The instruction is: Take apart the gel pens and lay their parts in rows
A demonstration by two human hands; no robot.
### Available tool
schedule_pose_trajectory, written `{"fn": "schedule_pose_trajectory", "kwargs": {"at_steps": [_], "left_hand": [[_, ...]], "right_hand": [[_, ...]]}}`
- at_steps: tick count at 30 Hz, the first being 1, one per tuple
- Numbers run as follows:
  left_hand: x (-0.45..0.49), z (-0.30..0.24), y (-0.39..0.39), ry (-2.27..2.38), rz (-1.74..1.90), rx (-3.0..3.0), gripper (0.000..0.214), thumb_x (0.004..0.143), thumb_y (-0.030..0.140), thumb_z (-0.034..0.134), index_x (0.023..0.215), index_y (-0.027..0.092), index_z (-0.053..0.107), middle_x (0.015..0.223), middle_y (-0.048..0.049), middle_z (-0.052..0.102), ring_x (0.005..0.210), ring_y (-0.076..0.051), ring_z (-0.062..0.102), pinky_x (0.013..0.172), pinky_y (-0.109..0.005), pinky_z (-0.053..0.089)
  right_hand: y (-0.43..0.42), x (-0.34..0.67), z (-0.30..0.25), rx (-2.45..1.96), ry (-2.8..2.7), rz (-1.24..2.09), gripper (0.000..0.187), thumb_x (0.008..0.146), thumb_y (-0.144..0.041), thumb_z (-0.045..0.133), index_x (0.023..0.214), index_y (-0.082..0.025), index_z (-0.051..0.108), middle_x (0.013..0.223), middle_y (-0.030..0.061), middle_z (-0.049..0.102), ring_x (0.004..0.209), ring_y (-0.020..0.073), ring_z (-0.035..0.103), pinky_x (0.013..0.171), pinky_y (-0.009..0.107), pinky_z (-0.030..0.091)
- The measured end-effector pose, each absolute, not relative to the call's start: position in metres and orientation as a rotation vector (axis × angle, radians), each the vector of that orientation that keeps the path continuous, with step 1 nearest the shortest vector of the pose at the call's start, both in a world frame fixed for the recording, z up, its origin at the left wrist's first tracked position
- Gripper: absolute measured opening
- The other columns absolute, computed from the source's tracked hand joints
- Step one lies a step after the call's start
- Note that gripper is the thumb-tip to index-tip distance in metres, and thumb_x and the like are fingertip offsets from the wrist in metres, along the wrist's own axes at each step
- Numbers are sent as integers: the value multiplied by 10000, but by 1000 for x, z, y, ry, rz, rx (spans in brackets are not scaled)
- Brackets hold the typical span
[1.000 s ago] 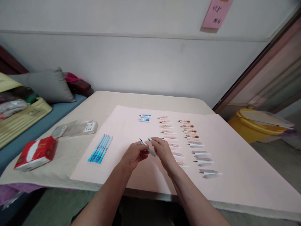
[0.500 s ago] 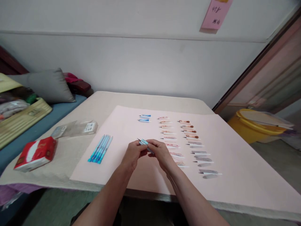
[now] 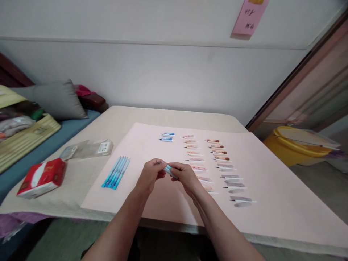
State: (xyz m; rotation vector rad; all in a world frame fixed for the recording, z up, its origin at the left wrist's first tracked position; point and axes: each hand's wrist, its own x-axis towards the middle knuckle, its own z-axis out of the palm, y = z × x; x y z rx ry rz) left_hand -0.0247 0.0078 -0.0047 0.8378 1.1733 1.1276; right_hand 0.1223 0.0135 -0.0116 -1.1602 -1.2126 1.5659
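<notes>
Over the middle of the pink sheet, my two hands meet at a light blue pen part. My right hand grips its near end between thumb and fingers. My left hand is pinched at the far end, and its fingertips hide what lies there. To the left, several whole blue pens lie side by side. Behind my hands are blue pen pieces with dark-tipped refills. Two columns of taken-apart pens stretch to the right: pink ones, brown-ended ones and grey ones.
The pink sheet covers much of the table. At its left are a clear plastic package and a red tissue pack. A yellow bucket stands at the right, a grey cushion at the far left.
My left fingers have shifted up to the far end of the pen part. The dark tip that stuck out there is now covered. The laid-out pens have not moved.
</notes>
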Motion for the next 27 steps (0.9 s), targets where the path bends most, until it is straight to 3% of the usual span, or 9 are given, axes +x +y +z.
{"fn": "schedule_pose_trajectory", "kwargs": {"at_steps": [11, 18, 27], "left_hand": [[-35, -19, 21, 1294, 1279, 780, 308, 587, 368, 728, 764, 133, 639, 594, 6, 568, 524, -87, 539, 516, -202, 418], [-36, -39, 64, 1370, 1399, 620, 325, 525, 304, 773, 748, 117, 629, 575, 15, 567, 481, -70, 529, 484, -189, 429], [-2, -50, 157, 1419, 1440, 585, 220, 559, 186, 732, 643, 115, 541, 475, 22, 479, 391, -76, 443, 382, -210, 357]], "right_hand": [[27, 147, 1, -1328, -994, 1404, 347, 665, -344, 660, 960, -162, 650, 907, 73, 647, 861, 195, 593, 697, 294, 460], [36, 168, 15, -1273, -818, 1387, 315, 634, -357, 655, 872, -152, 645, 841, 71, 650, 790, 177, 607, 657, 267, 447], [35, 170, 19, -1188, -884, 1482, 239, 674, -330, 607, 834, -156, 645, 798, 53, 648, 686, 152, 610, 603, 259, 434]]}}
